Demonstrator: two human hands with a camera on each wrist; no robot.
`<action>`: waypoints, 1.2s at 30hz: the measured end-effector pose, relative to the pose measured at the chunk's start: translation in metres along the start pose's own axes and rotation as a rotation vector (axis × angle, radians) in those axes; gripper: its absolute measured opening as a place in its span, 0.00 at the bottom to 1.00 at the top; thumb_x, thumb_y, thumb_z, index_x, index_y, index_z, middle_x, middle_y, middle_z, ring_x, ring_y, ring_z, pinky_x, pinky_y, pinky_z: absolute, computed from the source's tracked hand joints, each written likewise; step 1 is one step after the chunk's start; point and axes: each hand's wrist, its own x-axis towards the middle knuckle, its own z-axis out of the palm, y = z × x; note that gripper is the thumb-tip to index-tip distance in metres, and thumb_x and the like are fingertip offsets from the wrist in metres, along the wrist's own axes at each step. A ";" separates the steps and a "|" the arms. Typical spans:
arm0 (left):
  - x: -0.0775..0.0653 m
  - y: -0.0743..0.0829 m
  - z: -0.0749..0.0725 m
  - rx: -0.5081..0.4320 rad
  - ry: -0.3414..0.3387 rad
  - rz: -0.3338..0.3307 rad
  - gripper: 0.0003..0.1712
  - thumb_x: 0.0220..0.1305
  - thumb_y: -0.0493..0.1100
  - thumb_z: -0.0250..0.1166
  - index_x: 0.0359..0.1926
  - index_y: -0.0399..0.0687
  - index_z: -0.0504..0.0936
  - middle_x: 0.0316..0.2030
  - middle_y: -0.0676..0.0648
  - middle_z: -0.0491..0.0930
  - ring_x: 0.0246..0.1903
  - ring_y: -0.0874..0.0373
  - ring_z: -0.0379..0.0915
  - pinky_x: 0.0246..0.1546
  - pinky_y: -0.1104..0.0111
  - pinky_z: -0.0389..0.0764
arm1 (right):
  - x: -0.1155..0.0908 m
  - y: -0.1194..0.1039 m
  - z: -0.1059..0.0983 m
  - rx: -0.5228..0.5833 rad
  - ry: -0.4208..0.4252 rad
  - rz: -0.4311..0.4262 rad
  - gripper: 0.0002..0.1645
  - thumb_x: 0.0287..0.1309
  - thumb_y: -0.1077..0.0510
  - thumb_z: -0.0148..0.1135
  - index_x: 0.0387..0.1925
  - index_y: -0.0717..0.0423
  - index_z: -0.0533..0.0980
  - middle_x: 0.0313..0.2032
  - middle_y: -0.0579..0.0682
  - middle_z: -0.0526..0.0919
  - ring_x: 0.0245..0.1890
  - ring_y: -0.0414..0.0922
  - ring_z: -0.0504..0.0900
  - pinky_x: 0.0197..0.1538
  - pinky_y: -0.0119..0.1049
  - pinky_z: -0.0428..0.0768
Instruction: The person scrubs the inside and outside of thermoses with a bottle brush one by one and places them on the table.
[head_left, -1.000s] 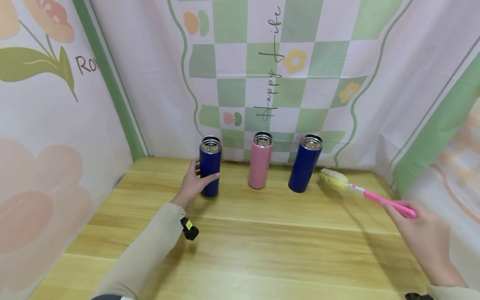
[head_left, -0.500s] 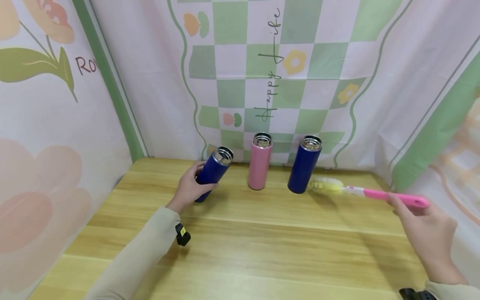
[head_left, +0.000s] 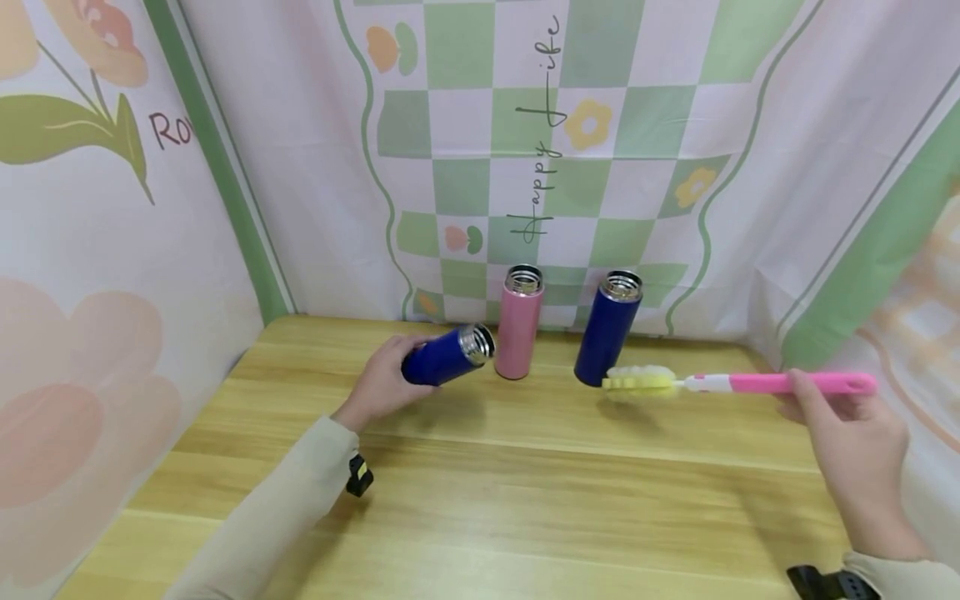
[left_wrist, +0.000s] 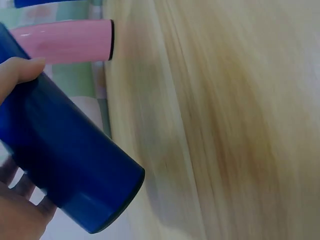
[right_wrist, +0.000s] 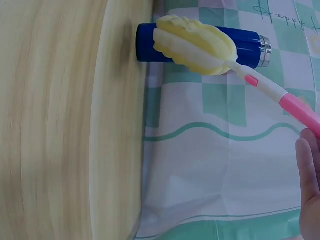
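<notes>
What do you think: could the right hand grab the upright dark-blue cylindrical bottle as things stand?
Probably not yet: the right hand grips a pink-handled yellow sponge brush, which would likely need setting down before grasping the upright dark-blue bottle.

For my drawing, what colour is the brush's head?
The brush's head is yellow with a paler stripe, clearest in the right wrist view.

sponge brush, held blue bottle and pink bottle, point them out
Sponge brush [head_left: 742,383], head view: front of its pink handle.
Held blue bottle [head_left: 441,359], head view: middle of its blue body.
Pink bottle [head_left: 518,335], head view: middle of its pink body.
</notes>
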 end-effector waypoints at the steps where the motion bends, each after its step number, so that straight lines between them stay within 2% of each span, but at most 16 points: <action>1: 0.000 0.000 0.000 0.030 -0.012 0.018 0.43 0.43 0.46 0.84 0.63 0.55 0.77 0.52 0.45 0.78 0.53 0.47 0.73 0.57 0.47 0.72 | 0.000 0.000 0.001 0.044 -0.009 0.003 0.11 0.60 0.64 0.70 0.43 0.64 0.82 0.30 0.42 0.88 0.24 0.35 0.86 0.34 0.25 0.80; 3: -0.001 0.000 0.000 0.064 -0.036 0.047 0.43 0.43 0.46 0.83 0.64 0.56 0.77 0.51 0.45 0.77 0.52 0.47 0.73 0.56 0.47 0.72 | 0.000 -0.001 0.002 0.181 -0.030 0.012 0.10 0.59 0.66 0.70 0.42 0.66 0.82 0.31 0.46 0.88 0.26 0.38 0.87 0.33 0.28 0.81; 5: -0.002 0.001 0.000 0.075 -0.054 0.065 0.43 0.44 0.46 0.83 0.64 0.57 0.77 0.51 0.45 0.77 0.52 0.47 0.73 0.56 0.47 0.73 | 0.000 -0.001 0.002 0.269 -0.063 0.013 0.08 0.59 0.68 0.68 0.41 0.66 0.81 0.33 0.48 0.89 0.28 0.39 0.88 0.33 0.30 0.81; 11: -0.005 0.005 0.000 0.149 -0.085 0.119 0.43 0.46 0.46 0.82 0.66 0.58 0.76 0.55 0.44 0.76 0.55 0.45 0.72 0.56 0.45 0.73 | -0.001 0.000 0.004 0.381 -0.159 0.008 0.06 0.63 0.68 0.65 0.41 0.65 0.80 0.35 0.49 0.89 0.31 0.40 0.88 0.34 0.31 0.81; 15: -0.007 0.006 0.002 0.227 -0.089 0.168 0.43 0.45 0.49 0.82 0.66 0.61 0.77 0.53 0.44 0.77 0.53 0.45 0.72 0.54 0.46 0.74 | -0.003 -0.001 0.008 0.478 -0.215 -0.001 0.06 0.65 0.69 0.62 0.43 0.67 0.77 0.35 0.53 0.88 0.33 0.43 0.89 0.36 0.34 0.82; 18: -0.008 0.007 0.003 0.251 -0.085 0.195 0.43 0.44 0.50 0.83 0.65 0.62 0.78 0.52 0.45 0.77 0.51 0.47 0.73 0.52 0.48 0.75 | -0.003 -0.003 0.013 0.547 -0.245 -0.009 0.07 0.65 0.71 0.60 0.44 0.68 0.76 0.35 0.56 0.88 0.34 0.45 0.89 0.37 0.36 0.82; 21: -0.009 0.008 0.004 0.262 -0.086 0.218 0.44 0.43 0.51 0.83 0.64 0.62 0.78 0.51 0.46 0.77 0.51 0.48 0.73 0.52 0.48 0.76 | -0.004 -0.004 0.018 0.547 -0.255 -0.016 0.07 0.65 0.72 0.59 0.44 0.68 0.77 0.36 0.56 0.88 0.34 0.45 0.89 0.36 0.37 0.82; 28: -0.010 0.009 0.005 0.299 -0.110 0.235 0.44 0.43 0.51 0.83 0.65 0.63 0.77 0.53 0.46 0.77 0.53 0.47 0.73 0.53 0.47 0.74 | -0.008 -0.008 0.028 0.437 -0.231 -0.042 0.04 0.64 0.70 0.62 0.41 0.67 0.78 0.33 0.52 0.89 0.31 0.42 0.88 0.31 0.34 0.83; 32: -0.012 0.011 0.006 0.304 -0.134 0.229 0.43 0.44 0.52 0.82 0.65 0.65 0.77 0.53 0.47 0.77 0.53 0.48 0.72 0.53 0.48 0.74 | -0.011 -0.011 0.031 0.476 -0.274 -0.050 0.05 0.66 0.71 0.60 0.42 0.68 0.77 0.36 0.54 0.88 0.33 0.44 0.89 0.34 0.35 0.83; 36: -0.013 0.012 0.008 0.308 -0.142 0.257 0.43 0.43 0.52 0.82 0.64 0.65 0.77 0.52 0.47 0.77 0.52 0.49 0.73 0.52 0.49 0.74 | -0.015 -0.016 0.034 0.535 -0.331 -0.032 0.05 0.67 0.70 0.58 0.43 0.68 0.76 0.38 0.55 0.87 0.35 0.45 0.88 0.37 0.35 0.83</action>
